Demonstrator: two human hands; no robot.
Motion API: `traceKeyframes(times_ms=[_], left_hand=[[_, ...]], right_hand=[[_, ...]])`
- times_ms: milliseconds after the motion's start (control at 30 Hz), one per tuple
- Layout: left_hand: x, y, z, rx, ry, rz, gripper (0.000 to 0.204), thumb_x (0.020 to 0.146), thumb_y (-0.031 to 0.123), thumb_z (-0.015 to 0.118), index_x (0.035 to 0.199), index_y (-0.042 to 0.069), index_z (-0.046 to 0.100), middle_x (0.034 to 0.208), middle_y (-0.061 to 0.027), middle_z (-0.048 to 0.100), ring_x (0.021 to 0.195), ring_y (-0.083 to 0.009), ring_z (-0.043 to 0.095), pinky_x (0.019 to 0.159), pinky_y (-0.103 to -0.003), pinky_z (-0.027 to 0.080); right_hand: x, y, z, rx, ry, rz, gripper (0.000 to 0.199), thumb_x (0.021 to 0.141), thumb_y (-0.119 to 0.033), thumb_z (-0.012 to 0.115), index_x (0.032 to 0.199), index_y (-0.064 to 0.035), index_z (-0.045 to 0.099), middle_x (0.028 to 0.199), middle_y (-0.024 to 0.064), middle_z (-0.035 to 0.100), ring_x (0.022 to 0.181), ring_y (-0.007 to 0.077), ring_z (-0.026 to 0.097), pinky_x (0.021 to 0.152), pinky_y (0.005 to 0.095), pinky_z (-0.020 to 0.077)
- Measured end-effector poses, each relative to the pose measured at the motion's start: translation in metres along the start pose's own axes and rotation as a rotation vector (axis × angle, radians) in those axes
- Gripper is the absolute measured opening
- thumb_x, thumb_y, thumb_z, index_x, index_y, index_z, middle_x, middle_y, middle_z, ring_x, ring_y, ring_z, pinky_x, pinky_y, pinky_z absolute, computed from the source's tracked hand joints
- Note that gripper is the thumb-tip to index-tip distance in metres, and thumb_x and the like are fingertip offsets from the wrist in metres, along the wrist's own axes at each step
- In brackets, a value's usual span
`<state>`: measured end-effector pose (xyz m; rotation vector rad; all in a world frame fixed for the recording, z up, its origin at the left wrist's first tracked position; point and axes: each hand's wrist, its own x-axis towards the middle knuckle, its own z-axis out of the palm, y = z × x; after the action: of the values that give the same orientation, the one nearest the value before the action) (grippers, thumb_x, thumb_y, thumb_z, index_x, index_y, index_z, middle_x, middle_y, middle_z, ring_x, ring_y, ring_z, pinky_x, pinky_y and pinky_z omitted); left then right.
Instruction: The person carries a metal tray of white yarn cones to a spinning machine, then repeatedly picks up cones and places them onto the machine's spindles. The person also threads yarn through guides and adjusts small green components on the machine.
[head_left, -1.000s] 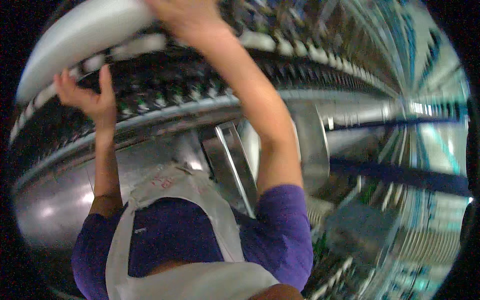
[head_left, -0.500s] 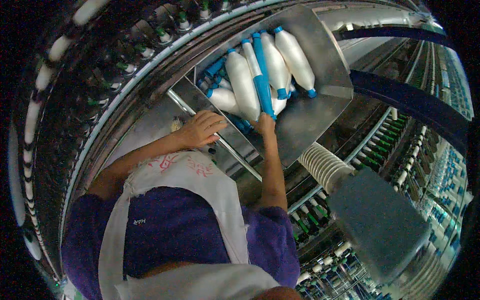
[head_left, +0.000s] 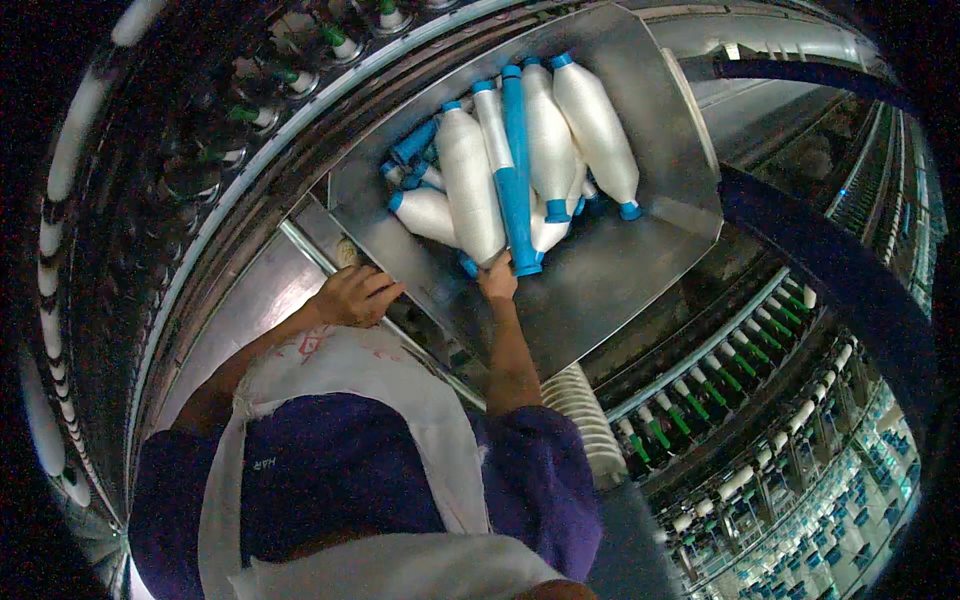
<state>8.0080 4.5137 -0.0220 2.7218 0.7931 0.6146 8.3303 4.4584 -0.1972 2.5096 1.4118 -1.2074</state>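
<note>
The metal bin (head_left: 615,255) is showing smooth, dull grey sheet walls with folded edges, and inside it the yarn bobbins are lying heaped at slanting angles. Their white thread is looking tightly wound and faintly glossy, swelling in the middle and tapering toward blue plastic ends. Three big, full bobbins are standing out: the left one (head_left: 470,185), the middle one (head_left: 547,140) and the right one (head_left: 598,130). A fourth white bobbin (head_left: 427,217) is leaning sideways at the lower left, and a further one (head_left: 548,234) is lying partly covered beneath the pile. One slim, part-wound tube (head_left: 494,128) is showing white thread on its upper part, with a bare blue tube (head_left: 515,120) lying just beside it; several more blue tubes (head_left: 412,143) are crowding the left side, too overlapped to count.

The right hand (head_left: 498,280) is lying in the bin at the near end of the heap. The left bobbin's lower tip is sitting right at its fingers, with blue tubing just beside them; their tips are hiding, so I cannot tell whether they are pinching anything. The left hand (head_left: 358,296) is hovering over or resting on the metal rail (head_left: 306,246) outside the bin, its fingers bending loosely, close together; I cannot tell whether they are gripping.
</note>
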Motion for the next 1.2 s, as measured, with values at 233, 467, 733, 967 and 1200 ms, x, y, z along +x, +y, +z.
traceKeyframes(times_ms=[233, 467, 733, 967, 1200], left_hand=[[0.027, -0.016, 0.012, 0.095, 0.073, 0.035, 0.037, 0.074, 0.025, 0.064, 0.111, 0.019, 0.066, 0.102, -0.0007, 0.055, 0.086, -0.0215, 0.056, 0.067, -0.034, 0.045], [0.075, -0.027, 0.043, 0.171, 0.117, 0.077, 0.027, 0.077, 0.024, 0.060, 0.101, 0.014, 0.069, 0.097, -0.0048, 0.064, 0.073, -0.0218, 0.062, 0.059, -0.040, 0.049], [0.156, -0.043, 0.052, 0.035, 0.242, 0.064, 0.033, 0.075, 0.019, 0.062, 0.105, 0.007, 0.068, 0.096, -0.0062, 0.060, 0.069, -0.0189, 0.058, 0.057, -0.035, 0.043], [0.215, -0.054, 0.075, 0.165, 0.382, 0.019, 0.027, 0.076, 0.012, 0.063, 0.103, 0.011, 0.068, 0.099, -0.0049, 0.058, 0.074, -0.0211, 0.059, 0.058, -0.035, 0.044], [0.239, -0.091, 0.110, -0.314, -0.377, -0.393, 0.035, 0.075, 0.014, 0.062, 0.109, 0.012, 0.063, 0.099, -0.0047, 0.052, 0.075, -0.0223, 0.058, 0.063, -0.039, 0.046]], right_hand=[[0.033, -0.011, -0.011, -0.062, 0.169, -0.150, 0.103, 0.061, -0.030, 0.081, 0.142, 0.0016, 0.026, 0.126, 0.0236, 0.055, 0.115, 0.0369, 0.056, 0.094, 0.0454, 0.0464], [0.078, -0.052, -0.117, -0.174, 0.015, -0.306, 0.079, 0.067, -0.022, 0.076, 0.134, 0.0012, 0.041, 0.119, 0.0217, 0.060, 0.107, 0.0349, 0.061, 0.088, 0.0429, 0.0499], [0.034, -0.151, -0.507, -0.690, 1.117, -0.327, 0.041, 0.080, -0.017, 0.063, 0.116, 0.0005, 0.055, 0.116, 0.0209, 0.057, 0.112, 0.0385, 0.052, 0.095, 0.0486, 0.0397], [0.111, 0.026, -0.674, -1.367, 0.940, 0.465, 0.021, 0.085, -0.023, 0.059, 0.082, -0.0105, 0.075, 0.079, 0.0076, 0.070, 0.086, 0.0292, 0.065, 0.082, 0.0442, 0.0422], [0.138, 0.009, -0.510, -0.682, 0.401, -0.173, 0.017, 0.080, -0.025, 0.064, 0.078, -0.0091, 0.070, 0.078, 0.0121, 0.069, 0.073, 0.0282, 0.068, 0.060, 0.0444, 0.0518]])
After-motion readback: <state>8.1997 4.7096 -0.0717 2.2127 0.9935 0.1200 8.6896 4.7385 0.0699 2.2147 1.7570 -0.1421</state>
